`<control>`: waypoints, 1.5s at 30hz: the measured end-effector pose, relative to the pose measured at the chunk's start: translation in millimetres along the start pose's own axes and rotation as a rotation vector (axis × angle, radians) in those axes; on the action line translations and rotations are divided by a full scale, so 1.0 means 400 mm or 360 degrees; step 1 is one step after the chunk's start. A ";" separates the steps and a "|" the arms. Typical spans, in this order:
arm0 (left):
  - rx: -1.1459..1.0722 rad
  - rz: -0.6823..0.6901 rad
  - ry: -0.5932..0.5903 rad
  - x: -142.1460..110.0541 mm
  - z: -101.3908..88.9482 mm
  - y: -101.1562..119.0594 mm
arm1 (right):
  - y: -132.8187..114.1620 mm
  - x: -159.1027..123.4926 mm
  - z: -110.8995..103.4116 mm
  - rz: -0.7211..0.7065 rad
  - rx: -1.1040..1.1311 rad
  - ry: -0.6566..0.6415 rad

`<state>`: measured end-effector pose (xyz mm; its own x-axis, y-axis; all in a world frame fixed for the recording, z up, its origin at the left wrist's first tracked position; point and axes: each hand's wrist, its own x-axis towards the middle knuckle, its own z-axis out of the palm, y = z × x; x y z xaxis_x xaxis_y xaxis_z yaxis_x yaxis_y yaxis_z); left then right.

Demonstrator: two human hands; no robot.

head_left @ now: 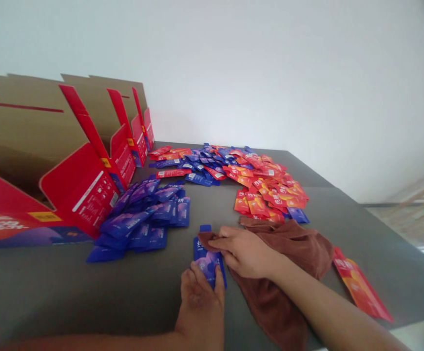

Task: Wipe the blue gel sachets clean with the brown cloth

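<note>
A blue pouch [205,267] with purple round shapes lies flat on the grey table in front of me. My left hand [202,290] presses on its lower part with the fingers spread. Over the pouch's upper part, my right hand [243,249] pinches a fold of a brown cloth [303,248] that touches the pouch. The rest of the cloth spreads to the right, under my right wrist and forearm. A pile of blue pouches [146,217] sits to the left, and one orange-red pouch [361,285] lies alone at the right.
Several open red cardboard boxes [87,190] line the left side of the table. Orange pouches [278,187] heap up at the back right, next to a mixed pile of blue and red ones [212,161]. A white wall [252,73] stands behind the grey table [69,292].
</note>
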<state>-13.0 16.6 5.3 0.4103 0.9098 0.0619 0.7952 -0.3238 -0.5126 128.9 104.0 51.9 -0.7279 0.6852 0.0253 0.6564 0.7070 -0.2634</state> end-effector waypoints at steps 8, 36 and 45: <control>-0.0032 -0.0001 -0.0078 -0.004 0.002 0.011 | -0.006 0.001 0.002 -0.0316 0.0270 -0.0084; 0.0137 0.0045 0.0120 -0.006 0.006 -0.010 | 0.014 0.021 0.011 0.0225 -0.0171 0.0068; 0.0025 -0.0070 0.0008 -0.008 -0.013 0.001 | -0.016 0.009 -0.001 0.0008 -0.0100 -0.0006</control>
<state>-11.7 12.2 9.5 0.3775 0.9217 0.0892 0.8055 -0.2793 -0.5227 121.9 102.0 54.0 -0.7251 0.6883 0.0203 0.6713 0.7131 -0.2023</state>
